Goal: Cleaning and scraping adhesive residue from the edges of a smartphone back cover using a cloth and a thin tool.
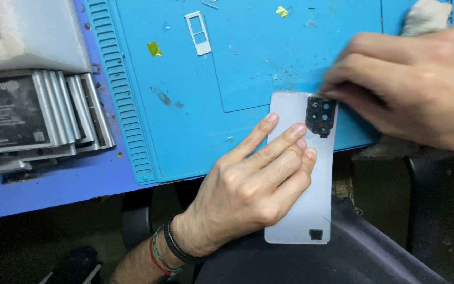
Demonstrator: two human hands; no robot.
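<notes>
A pale lilac phone back cover [311,205] lies inner side up, half on the blue work mat [185,115] and half over the table edge above my lap. My left hand [248,189] rests flat on the cover, fingers spread, pressing it down. My right hand [405,84], blurred, has its fingertips at the cover's top right corner, touching the black camera frame [321,117] with its round openings. Whether the right fingers pinch anything small is hidden.
A white SIM tray [199,32] and bits of yellow tape [154,49] lie on the mat. Several flat phone batteries [32,115] are stacked at the left under a foam sheet [27,31]. A white cloth [425,16] sits at top right.
</notes>
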